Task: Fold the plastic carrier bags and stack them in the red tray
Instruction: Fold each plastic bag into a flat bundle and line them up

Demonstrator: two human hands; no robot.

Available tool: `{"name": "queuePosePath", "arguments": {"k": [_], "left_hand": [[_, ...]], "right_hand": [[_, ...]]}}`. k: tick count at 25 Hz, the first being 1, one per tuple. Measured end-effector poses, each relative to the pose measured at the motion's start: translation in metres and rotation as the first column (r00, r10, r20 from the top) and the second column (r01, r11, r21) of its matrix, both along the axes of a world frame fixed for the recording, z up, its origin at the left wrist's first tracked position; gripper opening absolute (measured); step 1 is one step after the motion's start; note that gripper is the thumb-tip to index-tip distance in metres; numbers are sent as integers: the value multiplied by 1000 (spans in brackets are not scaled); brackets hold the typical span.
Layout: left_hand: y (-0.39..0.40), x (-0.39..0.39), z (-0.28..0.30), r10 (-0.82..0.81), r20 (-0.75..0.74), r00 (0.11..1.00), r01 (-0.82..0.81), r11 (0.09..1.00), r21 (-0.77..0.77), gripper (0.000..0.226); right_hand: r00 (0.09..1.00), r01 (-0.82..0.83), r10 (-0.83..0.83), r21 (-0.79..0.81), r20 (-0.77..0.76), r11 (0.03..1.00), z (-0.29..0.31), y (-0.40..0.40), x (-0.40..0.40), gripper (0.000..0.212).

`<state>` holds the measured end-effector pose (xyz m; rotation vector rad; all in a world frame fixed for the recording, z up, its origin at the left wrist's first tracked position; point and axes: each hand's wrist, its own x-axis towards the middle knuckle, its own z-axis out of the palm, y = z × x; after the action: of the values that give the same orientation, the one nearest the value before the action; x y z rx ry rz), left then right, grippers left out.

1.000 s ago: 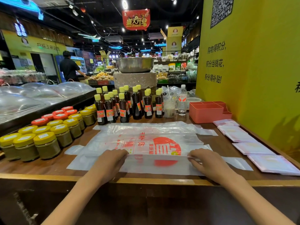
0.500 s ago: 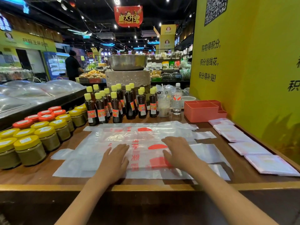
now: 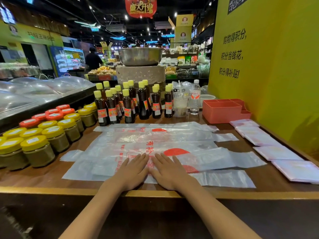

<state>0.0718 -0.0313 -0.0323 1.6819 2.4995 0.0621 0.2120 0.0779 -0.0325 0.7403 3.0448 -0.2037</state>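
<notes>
Behind flat-pressing left hand (image 3: 132,171) and right hand (image 3: 170,172) on carrier bag (image 3: 155,149): sauce bottles (image 3: 128,104), red tray (image 3: 224,110).

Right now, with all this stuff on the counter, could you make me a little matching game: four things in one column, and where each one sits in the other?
Things:
1. red tray
2. yellow-lidded jars
3. dark sauce bottles
4. folded bags

Places:
A. far side, middle
B. along the right edge
C. far right corner, by the yellow wall
D. left side

Pairs: 1-C, 2-D, 3-A, 4-B
</notes>
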Motion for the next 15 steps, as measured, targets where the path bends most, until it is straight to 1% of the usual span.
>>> {"name": "queuePosePath", "arguments": {"k": [3, 6, 11, 13, 15], "left_hand": [[-2, -1, 3, 7, 10, 1000, -7, 1000, -29, 59], [-12, -11, 8, 44, 42, 998, -42, 998, -42, 64], [-36, -39, 9, 135, 62, 989, -131, 989, -63, 71], [-39, -39, 10, 136, 66, 989, -133, 990, -41, 77], [-40, -37, 11, 135, 88, 987, -133, 991, -29, 92]], "right_hand": [[1000, 17, -17, -31, -4, 999, 3, 4, 8, 65], [997, 78, -78, -47, 7, 996, 8, 28, 40, 65], [954, 298, -296, -44, 54, 954, 15, 88, 124, 64], [936, 350, -348, -41, 59, 936, 13, 97, 140, 64], [929, 371, -370, -35, 29, 928, 8, 99, 141, 65]]}}
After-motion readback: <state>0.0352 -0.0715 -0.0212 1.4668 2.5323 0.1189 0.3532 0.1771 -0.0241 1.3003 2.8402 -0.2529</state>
